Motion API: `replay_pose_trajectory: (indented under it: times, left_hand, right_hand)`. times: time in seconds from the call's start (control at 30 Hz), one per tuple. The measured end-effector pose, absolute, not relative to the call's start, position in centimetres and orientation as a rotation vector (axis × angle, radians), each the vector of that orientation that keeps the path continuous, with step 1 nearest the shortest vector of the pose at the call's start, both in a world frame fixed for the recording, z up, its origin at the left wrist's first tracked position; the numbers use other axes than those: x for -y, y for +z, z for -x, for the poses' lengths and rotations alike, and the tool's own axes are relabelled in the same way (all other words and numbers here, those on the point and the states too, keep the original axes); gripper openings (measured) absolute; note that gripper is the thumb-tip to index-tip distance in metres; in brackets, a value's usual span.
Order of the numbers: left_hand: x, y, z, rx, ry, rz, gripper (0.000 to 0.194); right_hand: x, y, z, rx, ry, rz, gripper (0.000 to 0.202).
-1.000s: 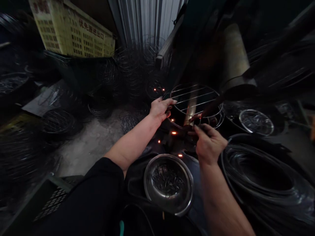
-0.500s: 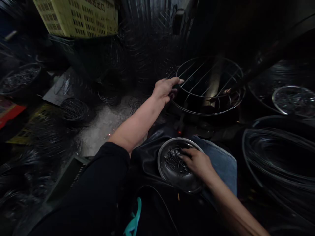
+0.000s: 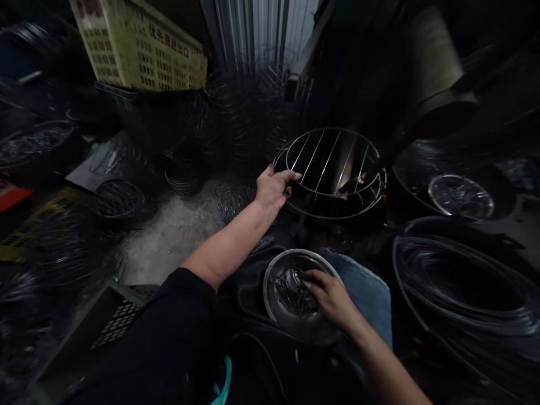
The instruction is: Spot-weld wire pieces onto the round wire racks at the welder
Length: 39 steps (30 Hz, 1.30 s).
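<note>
My left hand (image 3: 273, 190) is closed on the left rim of a round wire rack (image 3: 328, 164). The rack has two wire rings, with straight bars across the upper one. Below and nearer to me, a shiny metal bowl (image 3: 273, 273) rests by my lap. Many short, thin metal pieces (image 3: 291, 289) lie in it. My right hand (image 3: 331, 295) reaches over the bowl's right side, thumb and fingers pinched at the pieces; what is between the fingertips is hidden. At the rack's right side, a dark machine arm with a tip (image 3: 352, 183) meets the wires.
A pale cylinder (image 3: 436, 53) stands out at upper right. To the right is a tub (image 3: 399, 270) with coiled wire (image 3: 468, 315). A yellow crate (image 3: 139, 50) sits on a dark bin at upper left. A green crate (image 3: 80, 337) lies at lower left, near wire racks.
The view has swung, shifting most of the scene downward. The rack and my left hand on it appear lower and further left. My right hand stays at the bowl.
</note>
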<state>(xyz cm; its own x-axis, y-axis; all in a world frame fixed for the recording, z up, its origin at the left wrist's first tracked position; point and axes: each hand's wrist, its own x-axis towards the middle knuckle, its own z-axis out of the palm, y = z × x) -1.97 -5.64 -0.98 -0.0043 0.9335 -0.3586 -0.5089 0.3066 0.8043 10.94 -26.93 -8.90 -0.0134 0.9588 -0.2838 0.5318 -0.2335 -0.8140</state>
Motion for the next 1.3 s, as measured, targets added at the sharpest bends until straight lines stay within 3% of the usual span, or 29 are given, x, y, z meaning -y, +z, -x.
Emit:
replay_pose_trajectory:
  times: [0.17,0.4,0.7,1.3]
  left_hand:
    - [7.1,-1.2,1.2,-0.966,1.267,-0.564,0.043]
    - [7.1,-1.5,0.5,-0.962,1.297,-0.560,0.047]
    - [5.5,-1.1,0.2,-0.924,1.302,-0.560,0.046]
    - [3.4,-0.6,-0.8,-0.994,1.216,-0.553,0.042]
  right_hand:
    - [23.7,-4.4,-14.0,1.069,0.969,1.717,0.039]
    - [17.8,-1.4,-15.7,1.159,0.373,1.832,0.035]
    - [15.8,-3.3,-13.0,0.674,0.500,1.477,0.029]
    - [14.2,-3.1,-13.1,0.635,0.400,1.397,0.021]
